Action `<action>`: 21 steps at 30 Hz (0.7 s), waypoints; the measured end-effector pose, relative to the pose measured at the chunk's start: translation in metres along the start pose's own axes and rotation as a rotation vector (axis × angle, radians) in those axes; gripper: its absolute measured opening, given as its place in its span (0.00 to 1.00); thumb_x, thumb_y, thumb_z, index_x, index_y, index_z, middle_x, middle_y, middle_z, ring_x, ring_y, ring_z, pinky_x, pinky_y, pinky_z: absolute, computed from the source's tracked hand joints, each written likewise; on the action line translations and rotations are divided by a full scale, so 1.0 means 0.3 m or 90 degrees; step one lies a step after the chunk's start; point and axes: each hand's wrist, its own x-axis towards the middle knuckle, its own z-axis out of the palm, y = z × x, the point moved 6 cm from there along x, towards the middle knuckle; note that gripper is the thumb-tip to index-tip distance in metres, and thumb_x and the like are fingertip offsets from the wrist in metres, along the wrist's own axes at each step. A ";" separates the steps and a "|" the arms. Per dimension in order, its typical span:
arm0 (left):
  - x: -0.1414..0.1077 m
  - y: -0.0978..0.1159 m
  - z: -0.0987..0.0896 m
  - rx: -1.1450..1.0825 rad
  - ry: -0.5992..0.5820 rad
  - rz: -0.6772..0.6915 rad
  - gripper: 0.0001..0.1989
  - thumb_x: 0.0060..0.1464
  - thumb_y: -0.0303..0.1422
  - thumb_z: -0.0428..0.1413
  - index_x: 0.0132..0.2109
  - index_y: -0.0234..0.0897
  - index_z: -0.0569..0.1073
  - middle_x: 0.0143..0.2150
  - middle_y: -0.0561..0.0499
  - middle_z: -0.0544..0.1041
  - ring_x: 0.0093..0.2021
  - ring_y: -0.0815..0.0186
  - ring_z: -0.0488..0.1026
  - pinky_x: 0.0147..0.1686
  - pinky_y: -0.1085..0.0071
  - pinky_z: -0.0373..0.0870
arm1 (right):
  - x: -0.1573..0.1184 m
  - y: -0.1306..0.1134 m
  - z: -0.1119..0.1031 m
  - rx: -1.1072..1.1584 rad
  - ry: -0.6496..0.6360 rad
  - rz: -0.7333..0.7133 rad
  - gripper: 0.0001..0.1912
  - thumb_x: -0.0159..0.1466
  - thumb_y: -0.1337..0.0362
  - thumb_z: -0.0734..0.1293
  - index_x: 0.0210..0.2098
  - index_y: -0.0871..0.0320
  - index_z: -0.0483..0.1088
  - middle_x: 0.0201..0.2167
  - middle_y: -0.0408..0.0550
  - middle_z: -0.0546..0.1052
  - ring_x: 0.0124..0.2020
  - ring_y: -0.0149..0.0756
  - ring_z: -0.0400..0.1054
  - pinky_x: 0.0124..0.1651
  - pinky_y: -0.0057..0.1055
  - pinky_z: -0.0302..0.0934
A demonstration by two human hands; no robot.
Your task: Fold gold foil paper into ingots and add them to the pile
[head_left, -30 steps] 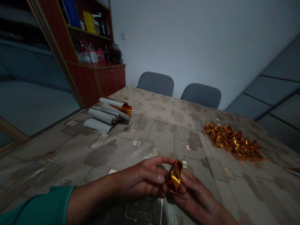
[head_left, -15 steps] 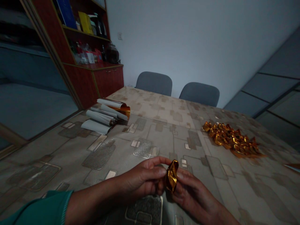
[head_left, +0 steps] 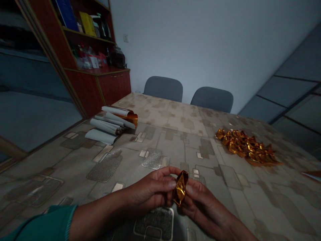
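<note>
We note a gold foil parcel held over the near part of the counter, upright with a slight lean, top tipped toward our right. Both hands pinch it from either side: the left hand, fingers curled, presses on its left side, and the right hand presses on its right and lower side. The grip is closed, with the parcel between the two sets of fingers.

Against the frame a second back, the red edge along the parcel's left side has mostly gone from view, and more gold now faces us. Our view has also drifted, so the whole scene sits slightly further left in the frame.

A teal sleeve covers the left forearm. A pile of gold foil parcels lies on the counter to the right, and rolled grey-backed foil sheets lie to the left, both well apart from the hands. Beyond stand a red-brown cabinet and two grey chairs.
</note>
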 end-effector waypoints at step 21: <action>0.007 0.036 0.009 0.202 0.052 0.067 0.22 0.45 0.38 0.69 0.42 0.35 0.70 0.34 0.53 0.75 0.30 0.70 0.70 0.31 0.73 0.61 | -0.008 0.007 -0.003 -0.026 0.071 0.009 0.16 0.56 0.56 0.79 0.31 0.62 0.75 0.17 0.36 0.63 0.21 0.25 0.49 0.28 0.24 0.48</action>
